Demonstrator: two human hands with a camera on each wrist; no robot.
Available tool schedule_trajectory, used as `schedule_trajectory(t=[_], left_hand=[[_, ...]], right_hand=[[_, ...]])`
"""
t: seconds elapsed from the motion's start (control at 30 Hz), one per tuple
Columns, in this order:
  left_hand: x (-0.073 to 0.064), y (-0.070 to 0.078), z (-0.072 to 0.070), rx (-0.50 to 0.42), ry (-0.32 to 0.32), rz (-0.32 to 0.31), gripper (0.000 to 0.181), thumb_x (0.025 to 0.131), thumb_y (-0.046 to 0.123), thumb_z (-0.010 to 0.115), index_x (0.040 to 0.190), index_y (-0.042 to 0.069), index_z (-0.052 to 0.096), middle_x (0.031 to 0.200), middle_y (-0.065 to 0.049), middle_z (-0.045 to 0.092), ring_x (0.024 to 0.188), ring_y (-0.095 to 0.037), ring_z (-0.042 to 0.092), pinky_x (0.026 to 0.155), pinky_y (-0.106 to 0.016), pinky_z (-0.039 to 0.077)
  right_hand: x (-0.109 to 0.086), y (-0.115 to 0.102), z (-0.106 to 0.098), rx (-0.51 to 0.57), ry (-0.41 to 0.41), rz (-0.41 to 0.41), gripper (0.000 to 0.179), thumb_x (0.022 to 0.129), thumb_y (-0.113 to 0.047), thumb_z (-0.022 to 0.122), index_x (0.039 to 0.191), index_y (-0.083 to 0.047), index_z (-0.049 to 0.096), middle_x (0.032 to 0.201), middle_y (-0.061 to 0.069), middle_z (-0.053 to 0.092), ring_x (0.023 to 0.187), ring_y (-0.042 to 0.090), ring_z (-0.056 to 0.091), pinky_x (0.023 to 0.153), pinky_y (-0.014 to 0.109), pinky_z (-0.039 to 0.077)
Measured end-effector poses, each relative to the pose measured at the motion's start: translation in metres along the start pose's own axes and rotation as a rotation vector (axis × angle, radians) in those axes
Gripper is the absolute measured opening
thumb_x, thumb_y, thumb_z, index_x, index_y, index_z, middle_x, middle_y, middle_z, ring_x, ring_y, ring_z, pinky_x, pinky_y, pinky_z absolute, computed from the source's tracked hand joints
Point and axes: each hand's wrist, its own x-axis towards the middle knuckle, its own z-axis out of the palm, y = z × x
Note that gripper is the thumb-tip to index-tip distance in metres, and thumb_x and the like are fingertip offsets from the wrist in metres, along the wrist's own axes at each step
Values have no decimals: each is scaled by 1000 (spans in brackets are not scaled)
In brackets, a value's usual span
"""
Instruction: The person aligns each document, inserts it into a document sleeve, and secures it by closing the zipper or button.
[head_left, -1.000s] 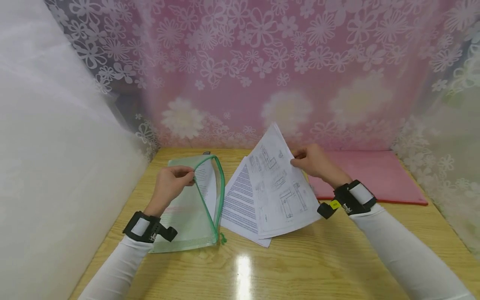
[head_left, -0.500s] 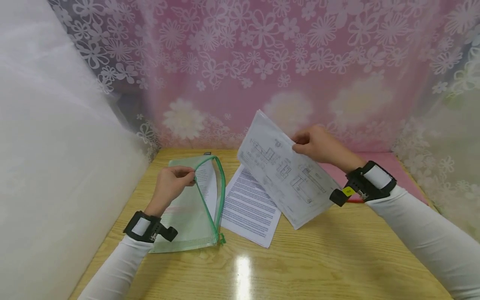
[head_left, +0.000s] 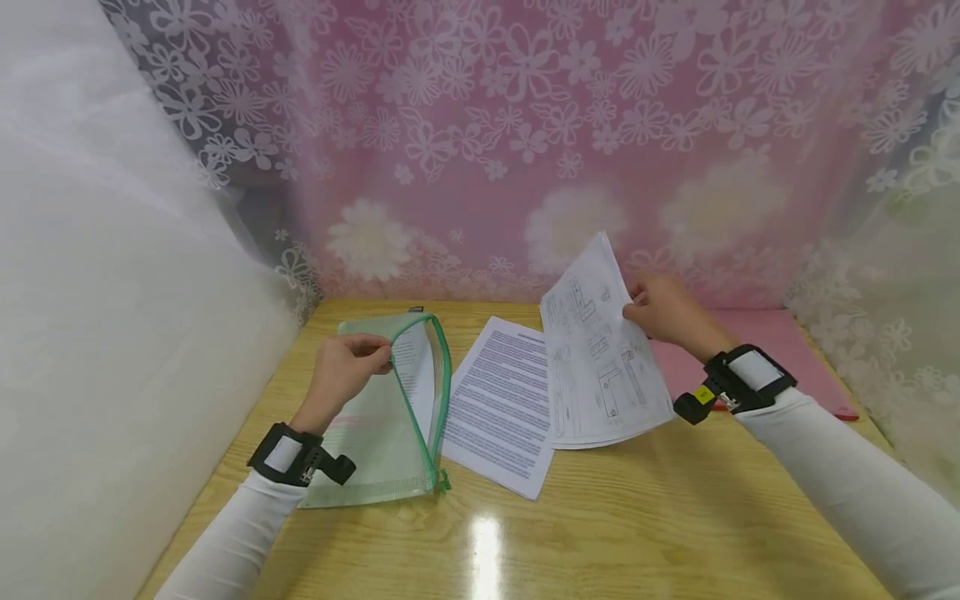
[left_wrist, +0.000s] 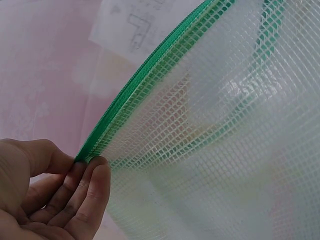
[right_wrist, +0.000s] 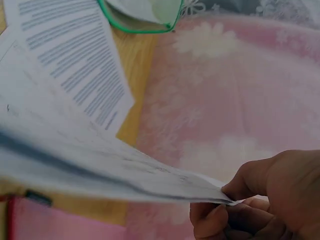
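My left hand (head_left: 343,377) pinches the green zip edge of a translucent mesh zip pouch (head_left: 360,446), holding its mouth apart. Inside that pouch a printed sheet (head_left: 411,367) shows through the gap. In the left wrist view, thumb and fingers grip the green zipper (left_wrist: 135,82). My right hand (head_left: 670,314) pinches the right edge of several sheets of paper (head_left: 592,375) printed with technical drawings, held up and tilted above the table. Under their left side lies a page of dense text (head_left: 498,408), flat beside the pouch. The right wrist view shows the sheets' layered edge (right_wrist: 165,187) between thumb and fingers.
A pink folder (head_left: 772,350) with a red edge lies at the back right, partly behind my right hand. All this rests on a wooden table (head_left: 600,533). A pink flowered curtain (head_left: 465,150) hangs behind, and white sheeting (head_left: 135,292) closes the left side.
My right hand first lifted and turned the drawing sheets, then brought them right and lower, uncovering more of the text page. The left hand stays at the pouch's edge.
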Motion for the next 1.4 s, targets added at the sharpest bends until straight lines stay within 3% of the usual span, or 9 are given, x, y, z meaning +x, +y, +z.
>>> schedule_trajectory(t=[0.27, 0.53, 0.6, 0.8, 1.03, 1.17, 1.4], left_hand=[[2, 0, 2, 16, 3, -8, 23, 100, 17, 69, 114, 1, 77, 101, -21, 77, 81, -22, 77, 82, -45, 62], [4, 2, 3, 26, 2, -19, 24, 100, 19, 69, 114, 1, 77, 101, -20, 77, 81, -22, 77, 83, -47, 62], [5, 2, 3, 21, 1, -18, 24, 100, 18, 69, 114, 1, 77, 101, -20, 77, 81, -22, 76, 82, -46, 62], [6, 2, 4, 12, -3, -23, 24, 99, 18, 69, 114, 1, 77, 102, -21, 76, 80, -20, 76, 81, -45, 63], [7, 3, 3, 22, -3, -25, 25, 99, 21, 70, 114, 2, 77, 103, -20, 77, 82, -21, 76, 82, -46, 62], [7, 5, 3, 26, -5, -10, 25, 99, 21, 70, 114, 2, 77, 102, -20, 77, 82, -22, 77, 82, -46, 62], [6, 9, 6, 23, -22, -8, 24, 99, 19, 70, 113, 2, 77, 102, -20, 77, 82, -23, 77, 82, -46, 62]], right_hand=[[-6, 60, 18, -50, -84, 121, 28, 97, -6, 56, 113, 17, 58, 107, 34, 68, 70, 23, 71, 62, 37, 62], [-14, 105, 32, -71, -97, 179, 27, 97, -4, 55, 112, 19, 54, 93, 28, 66, 63, 22, 63, 54, 31, 52], [-17, 114, 33, -17, -106, 189, 28, 98, -5, 54, 114, 18, 54, 94, 27, 67, 68, 22, 64, 58, 31, 53], [-29, 135, 30, 285, -118, 208, 34, 105, -14, 54, 121, 16, 61, 97, 17, 70, 73, 20, 59, 66, 30, 50], [-46, 146, 32, 590, -148, 211, 45, 110, -21, 49, 135, 16, 51, 107, 10, 71, 82, 12, 65, 72, 29, 56], [-53, 143, 37, 674, -121, 231, 46, 109, -26, 53, 132, 14, 54, 98, 1, 72, 81, 12, 63, 71, 30, 57], [-58, 131, 46, 773, -126, 233, 55, 107, -30, 57, 139, 14, 48, 97, -1, 75, 80, 13, 64, 70, 32, 58]])
